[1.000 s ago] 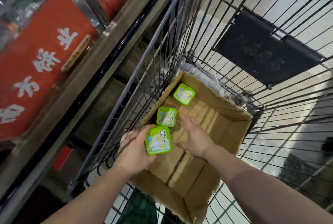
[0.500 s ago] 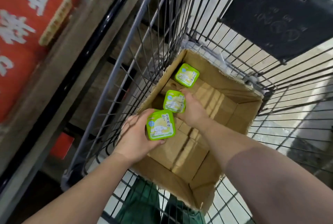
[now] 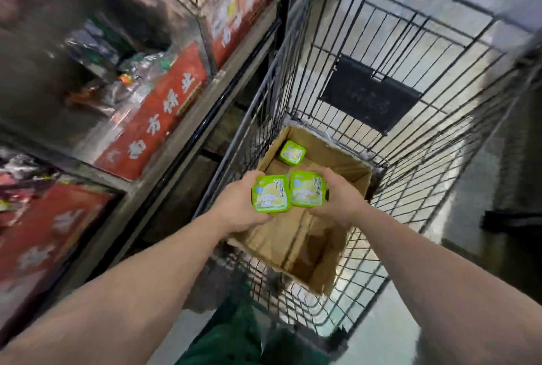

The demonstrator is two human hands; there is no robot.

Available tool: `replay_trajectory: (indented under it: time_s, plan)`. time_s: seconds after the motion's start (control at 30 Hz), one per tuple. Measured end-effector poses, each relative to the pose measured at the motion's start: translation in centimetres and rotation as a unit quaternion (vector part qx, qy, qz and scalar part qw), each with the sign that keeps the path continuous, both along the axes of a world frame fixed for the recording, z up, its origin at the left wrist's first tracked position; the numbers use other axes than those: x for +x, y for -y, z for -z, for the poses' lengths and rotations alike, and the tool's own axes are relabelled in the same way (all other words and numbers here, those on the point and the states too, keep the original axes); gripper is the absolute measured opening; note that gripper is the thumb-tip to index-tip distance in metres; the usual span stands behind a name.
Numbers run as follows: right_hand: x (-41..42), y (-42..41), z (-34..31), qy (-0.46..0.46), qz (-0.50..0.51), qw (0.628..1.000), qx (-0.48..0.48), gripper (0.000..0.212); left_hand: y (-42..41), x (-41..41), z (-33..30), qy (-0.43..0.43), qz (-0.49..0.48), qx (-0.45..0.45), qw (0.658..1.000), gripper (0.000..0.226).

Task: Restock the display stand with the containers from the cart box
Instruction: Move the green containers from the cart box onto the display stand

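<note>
Hands both carry stock: the left hand (image 3: 237, 209) grips one green container (image 3: 270, 195) by its edges, and the right hand (image 3: 337, 200) grips a second green container (image 3: 307, 189) just beside it, the two tubs touching or nearly so above the cardboard box (image 3: 296, 235). A third green container (image 3: 292, 153) lies alone in the far left corner of the box, which sits in the wire cart (image 3: 410, 118). The display stand (image 3: 164, 106), with its red signs, stands to the left, blurred in this view.

Judged from here, the main risk lies in the swing leftward to the stand. The cart's top rail sits between the hands and the shelf, so a low carry could knock a tub against the wire and loosen it. Each tub seems held only by its sides, with fingers partly hidden, so a smooth lid or a bump between the two tubs could let one slip back into the box or onto the floor. The stand's front edge is another likely snag.
</note>
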State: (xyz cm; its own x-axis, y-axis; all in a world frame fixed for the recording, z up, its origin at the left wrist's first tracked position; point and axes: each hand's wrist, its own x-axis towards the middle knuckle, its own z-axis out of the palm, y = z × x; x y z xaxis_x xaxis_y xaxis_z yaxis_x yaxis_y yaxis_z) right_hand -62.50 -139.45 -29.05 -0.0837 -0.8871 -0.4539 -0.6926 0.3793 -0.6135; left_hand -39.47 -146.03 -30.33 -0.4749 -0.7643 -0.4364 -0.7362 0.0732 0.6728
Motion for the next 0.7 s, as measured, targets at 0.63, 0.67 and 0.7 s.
replay_trajectory:
  time_s: [0.63,0.67,0.7]
  plan:
    - [24.4,-8.1,-21.4,-0.030,-0.347,0.931,-0.107,0.087,-19.3,27.6,-19.3,-0.043,-0.219,-0.073,0.972,0.090]
    - [27.1,-8.5,-22.5,-0.027,-0.370,0.922,-0.112,0.088,-20.6,30.2,-20.0,-0.039,-0.239,-0.078,0.967,0.092]
    - [30.0,-8.8,-23.2,-0.024,-0.391,0.913,-0.117,0.089,-22.1,32.8,-20.9,-0.038,-0.256,-0.086,0.962,0.093]
